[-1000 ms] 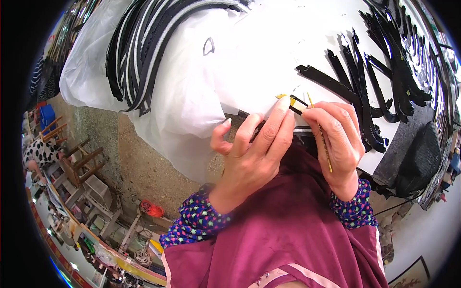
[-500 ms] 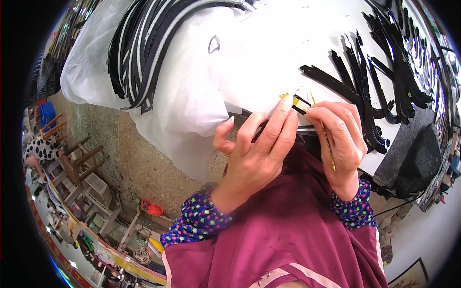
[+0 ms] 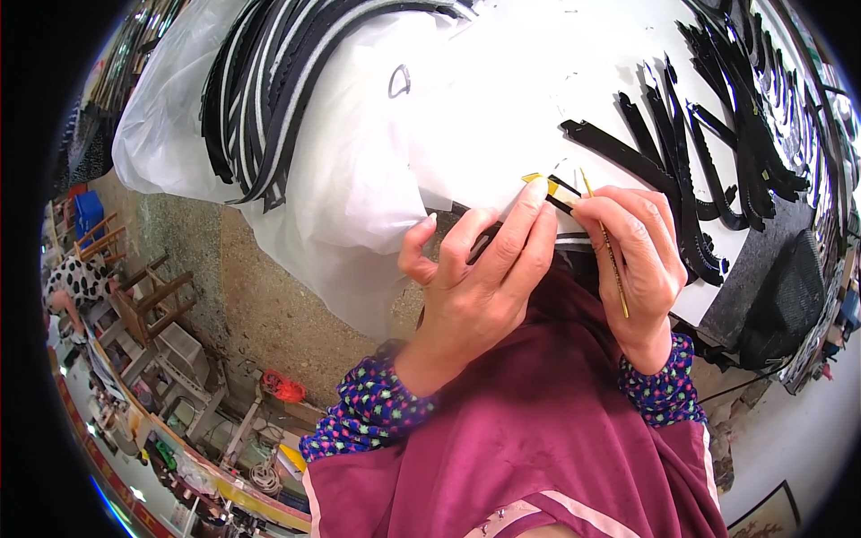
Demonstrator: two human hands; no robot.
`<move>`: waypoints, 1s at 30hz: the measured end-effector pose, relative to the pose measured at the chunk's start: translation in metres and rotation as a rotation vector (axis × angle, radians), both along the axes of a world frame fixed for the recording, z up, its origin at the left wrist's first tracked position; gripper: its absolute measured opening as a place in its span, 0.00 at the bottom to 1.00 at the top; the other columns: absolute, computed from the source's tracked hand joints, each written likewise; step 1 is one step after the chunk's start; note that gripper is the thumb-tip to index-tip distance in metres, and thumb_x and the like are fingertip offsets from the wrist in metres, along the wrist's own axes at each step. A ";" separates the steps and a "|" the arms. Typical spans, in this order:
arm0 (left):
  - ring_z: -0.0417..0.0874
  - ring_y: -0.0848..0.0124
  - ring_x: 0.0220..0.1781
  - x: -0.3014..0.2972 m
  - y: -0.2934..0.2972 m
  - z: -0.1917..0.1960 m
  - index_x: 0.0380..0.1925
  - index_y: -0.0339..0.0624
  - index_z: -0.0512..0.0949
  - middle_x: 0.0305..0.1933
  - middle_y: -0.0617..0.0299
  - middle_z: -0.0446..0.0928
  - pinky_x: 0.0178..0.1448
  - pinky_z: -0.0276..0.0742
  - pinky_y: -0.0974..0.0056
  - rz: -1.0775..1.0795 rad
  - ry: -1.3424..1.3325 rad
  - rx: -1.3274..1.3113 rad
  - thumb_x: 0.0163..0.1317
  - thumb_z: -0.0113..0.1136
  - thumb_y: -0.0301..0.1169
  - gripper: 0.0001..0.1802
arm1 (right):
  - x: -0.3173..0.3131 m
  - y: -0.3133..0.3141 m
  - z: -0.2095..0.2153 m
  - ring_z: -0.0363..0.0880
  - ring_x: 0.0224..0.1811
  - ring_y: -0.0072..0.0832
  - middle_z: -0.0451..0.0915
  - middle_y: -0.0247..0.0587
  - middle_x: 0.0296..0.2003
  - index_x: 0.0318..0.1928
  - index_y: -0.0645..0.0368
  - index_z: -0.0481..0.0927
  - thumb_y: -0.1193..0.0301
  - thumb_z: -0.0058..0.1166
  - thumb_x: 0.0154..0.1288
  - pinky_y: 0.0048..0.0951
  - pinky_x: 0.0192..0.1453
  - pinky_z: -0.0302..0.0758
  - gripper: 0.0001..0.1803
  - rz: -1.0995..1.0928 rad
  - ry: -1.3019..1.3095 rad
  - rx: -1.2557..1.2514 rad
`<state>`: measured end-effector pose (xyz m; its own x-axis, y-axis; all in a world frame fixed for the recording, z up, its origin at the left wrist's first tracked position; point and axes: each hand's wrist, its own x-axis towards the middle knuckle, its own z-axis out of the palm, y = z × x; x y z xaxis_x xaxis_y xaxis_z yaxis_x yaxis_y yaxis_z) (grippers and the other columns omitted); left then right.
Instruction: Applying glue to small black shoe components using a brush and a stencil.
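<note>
My left hand (image 3: 484,278) presses its long fingers on the end of a black strip (image 3: 562,205) at the table's near edge; its little finger sticks out to the side and its thumb is hidden. A small yellow piece (image 3: 549,186) shows at the fingertips, against the strip. In my right hand (image 3: 639,255), a thin gold patterned stick (image 3: 613,273) is pinched, slanting past the fingers. The right fingertips meet the strip's end just right of the left ones. A black-and-white striped edge (image 3: 571,239) shows below, between the hands.
Black curved strips with pale stripes (image 3: 269,99) lie on white plastic sheeting (image 3: 359,179) at left. More black strips (image 3: 664,134) are piled on the white table (image 3: 502,99) at right, near a black mesh bag (image 3: 785,300). Wooden stools (image 3: 152,305) and another person (image 3: 81,280) are far left.
Almost nothing differs. The gold stick and my right fingers have shifted very slightly; both hands stay at the same place on the strip.
</note>
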<state>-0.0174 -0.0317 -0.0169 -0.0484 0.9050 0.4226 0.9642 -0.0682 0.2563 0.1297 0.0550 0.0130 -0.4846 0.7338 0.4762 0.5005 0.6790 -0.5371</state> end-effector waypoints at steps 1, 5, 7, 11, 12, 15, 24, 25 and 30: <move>0.73 0.76 0.56 0.000 0.000 0.000 0.46 0.61 0.85 0.62 0.80 0.79 0.70 0.49 0.51 0.001 -0.004 0.000 0.61 0.58 0.32 0.14 | 0.000 0.000 0.000 0.80 0.38 0.40 0.82 0.46 0.36 0.41 0.66 0.84 0.86 0.66 0.50 0.34 0.41 0.78 0.15 0.000 0.000 0.000; 0.72 0.75 0.56 0.001 0.000 0.000 0.47 0.61 0.84 0.62 0.80 0.79 0.70 0.49 0.51 0.003 -0.019 -0.005 0.61 0.58 0.31 0.15 | 0.001 0.000 0.001 0.80 0.38 0.41 0.82 0.46 0.36 0.42 0.66 0.84 0.86 0.66 0.50 0.35 0.42 0.78 0.16 0.004 -0.006 -0.004; 0.72 0.75 0.56 0.001 0.000 0.000 0.47 0.61 0.84 0.62 0.80 0.79 0.70 0.48 0.51 0.002 -0.024 -0.015 0.61 0.59 0.31 0.15 | 0.002 0.000 0.001 0.80 0.38 0.41 0.82 0.46 0.36 0.42 0.66 0.84 0.86 0.66 0.49 0.35 0.42 0.78 0.16 0.004 -0.008 -0.004; 0.71 0.75 0.56 0.001 0.000 -0.001 0.49 0.61 0.83 0.62 0.80 0.79 0.71 0.47 0.51 0.006 -0.033 -0.030 0.62 0.59 0.31 0.16 | 0.003 -0.002 0.000 0.80 0.38 0.41 0.82 0.46 0.36 0.42 0.66 0.84 0.87 0.67 0.48 0.35 0.42 0.79 0.17 0.002 0.014 -0.012; 0.71 0.75 0.56 0.002 0.000 -0.001 0.49 0.61 0.83 0.62 0.80 0.79 0.71 0.47 0.51 0.003 -0.034 -0.029 0.62 0.59 0.31 0.16 | 0.004 -0.003 0.000 0.81 0.38 0.42 0.82 0.46 0.36 0.42 0.66 0.84 0.87 0.67 0.48 0.35 0.42 0.79 0.17 0.002 0.020 -0.009; 0.71 0.74 0.56 0.002 0.000 -0.002 0.50 0.61 0.82 0.62 0.80 0.78 0.72 0.46 0.51 0.002 -0.047 -0.036 0.62 0.59 0.31 0.17 | 0.005 -0.006 0.002 0.81 0.38 0.42 0.82 0.47 0.37 0.42 0.67 0.84 0.87 0.66 0.48 0.36 0.42 0.79 0.17 -0.017 0.013 -0.003; 0.69 0.74 0.58 0.002 -0.001 0.000 0.55 0.64 0.82 0.64 0.80 0.76 0.70 0.47 0.51 -0.006 -0.057 -0.086 0.63 0.59 0.31 0.20 | 0.008 -0.006 0.001 0.80 0.38 0.42 0.83 0.47 0.37 0.41 0.66 0.83 0.87 0.65 0.48 0.36 0.41 0.79 0.16 -0.018 0.024 -0.023; 0.69 0.74 0.59 0.003 -0.002 0.000 0.56 0.66 0.82 0.64 0.79 0.76 0.69 0.48 0.52 -0.002 -0.053 -0.088 0.63 0.59 0.31 0.22 | 0.008 -0.006 0.000 0.80 0.38 0.42 0.83 0.47 0.37 0.41 0.66 0.83 0.87 0.65 0.48 0.36 0.41 0.79 0.16 -0.016 0.025 -0.024; 0.68 0.73 0.59 0.005 -0.001 0.004 0.58 0.70 0.82 0.64 0.78 0.75 0.68 0.49 0.52 -0.001 -0.096 -0.121 0.61 0.59 0.31 0.25 | 0.009 -0.004 0.002 0.81 0.37 0.42 0.83 0.46 0.36 0.41 0.66 0.83 0.86 0.66 0.49 0.35 0.40 0.79 0.16 -0.006 0.020 -0.026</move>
